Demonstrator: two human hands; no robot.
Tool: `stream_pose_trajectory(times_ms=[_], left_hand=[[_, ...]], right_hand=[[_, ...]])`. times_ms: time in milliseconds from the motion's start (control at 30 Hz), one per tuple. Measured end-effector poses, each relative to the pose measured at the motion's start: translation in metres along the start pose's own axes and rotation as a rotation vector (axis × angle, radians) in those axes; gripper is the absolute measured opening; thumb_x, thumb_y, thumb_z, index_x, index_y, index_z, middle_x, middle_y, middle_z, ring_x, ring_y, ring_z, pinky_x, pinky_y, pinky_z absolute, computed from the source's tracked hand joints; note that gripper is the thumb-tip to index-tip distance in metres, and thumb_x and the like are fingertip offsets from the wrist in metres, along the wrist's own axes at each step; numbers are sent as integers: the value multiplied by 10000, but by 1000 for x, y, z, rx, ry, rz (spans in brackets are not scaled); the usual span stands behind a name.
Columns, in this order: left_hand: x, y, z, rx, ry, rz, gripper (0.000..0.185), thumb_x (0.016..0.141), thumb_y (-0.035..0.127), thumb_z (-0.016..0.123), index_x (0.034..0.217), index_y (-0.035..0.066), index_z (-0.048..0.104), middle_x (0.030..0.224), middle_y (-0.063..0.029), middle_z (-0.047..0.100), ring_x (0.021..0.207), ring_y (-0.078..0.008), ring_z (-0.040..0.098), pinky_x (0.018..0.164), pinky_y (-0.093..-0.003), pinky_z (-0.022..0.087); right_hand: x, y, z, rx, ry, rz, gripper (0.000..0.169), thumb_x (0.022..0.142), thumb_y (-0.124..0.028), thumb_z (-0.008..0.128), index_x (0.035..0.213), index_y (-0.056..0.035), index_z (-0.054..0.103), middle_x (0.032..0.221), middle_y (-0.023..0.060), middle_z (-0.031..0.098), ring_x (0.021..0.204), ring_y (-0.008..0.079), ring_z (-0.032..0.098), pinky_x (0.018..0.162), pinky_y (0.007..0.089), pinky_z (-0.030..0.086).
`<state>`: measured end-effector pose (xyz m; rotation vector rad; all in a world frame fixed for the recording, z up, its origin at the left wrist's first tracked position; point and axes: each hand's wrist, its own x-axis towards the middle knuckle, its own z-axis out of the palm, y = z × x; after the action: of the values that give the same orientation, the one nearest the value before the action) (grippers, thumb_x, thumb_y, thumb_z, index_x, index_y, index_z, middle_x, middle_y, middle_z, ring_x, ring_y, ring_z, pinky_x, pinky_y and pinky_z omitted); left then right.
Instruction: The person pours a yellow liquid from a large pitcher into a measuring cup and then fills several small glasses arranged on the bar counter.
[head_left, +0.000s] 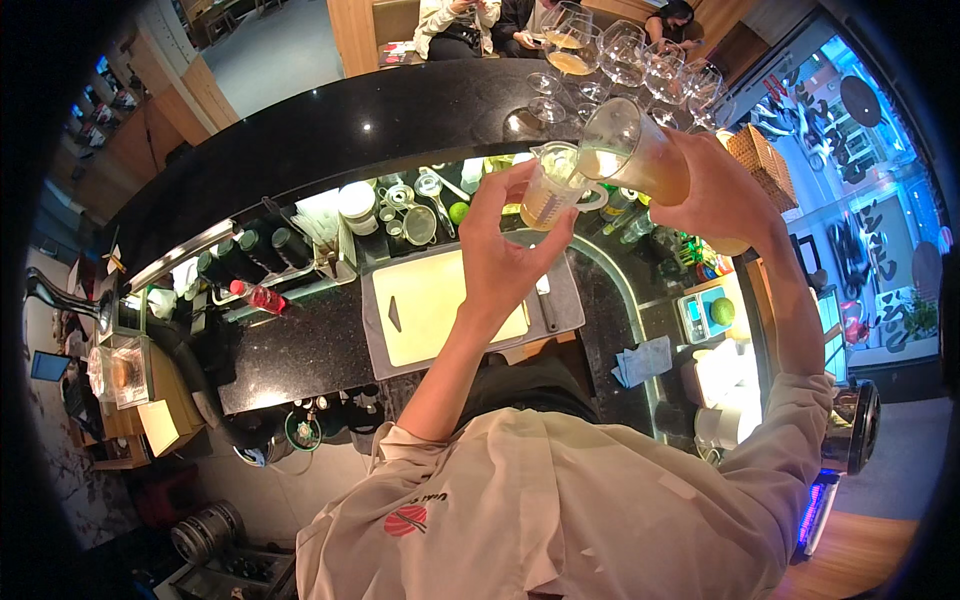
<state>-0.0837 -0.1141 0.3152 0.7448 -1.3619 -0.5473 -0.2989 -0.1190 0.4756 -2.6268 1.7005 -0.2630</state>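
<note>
My left hand (495, 232) holds a small clear measuring jug (546, 201) with printed graduations and a handle, raised above the work counter. Some pale yellowish liquid shows inside it. Tilted over the jug's mouth is a large clear glass vessel (622, 142), gripped by my right hand (724, 187). Cloudy yellow-orange liquid lies in that vessel, and its rim meets the jug's opening in this view; whether liquid is flowing is hard to tell. Several stemmed glasses (621, 56) stand just beyond on the black bar top, at least one with orange liquid.
Below my hands lie a cream cutting board (424, 307) and a knife (547, 309). Strainers (420, 225) and a green lime (458, 213) sit under the bar ledge (300, 135). To the right are a blue cloth (643, 361) and a scale (691, 319) bearing a green fruit. People sit beyond the bar.
</note>
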Motion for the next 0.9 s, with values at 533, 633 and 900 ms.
stream_pose_trajectory(times_ms=[533,633,900], left_hand=[[-1,1,2,-17,-1,3,525,774,86,853,1228,-12,607,1086,-126,704,941,-199,696,852,-321,551],[-1,1,2,-5,-7,-4,527,775,86,853,1232,-10,610,1084,-122,704,942,-197,697,853,-320,551],[-3,1,4,-6,-13,0,535,777,88,853,1243,-11,610,1081,-123,702,940,-196,698,853,-318,552]], right_hand=[[-1,4,1,7,1,-33,517,681,-213,806,1116,1,627,1020,187,706,988,371,672,899,455,527],[-2,3,0,-3,3,-29,519,680,-211,807,1119,-1,625,1037,182,706,990,369,667,907,460,524],[-3,5,1,5,-24,-23,526,693,-209,805,1135,10,621,1083,184,706,1022,367,653,939,463,514]])
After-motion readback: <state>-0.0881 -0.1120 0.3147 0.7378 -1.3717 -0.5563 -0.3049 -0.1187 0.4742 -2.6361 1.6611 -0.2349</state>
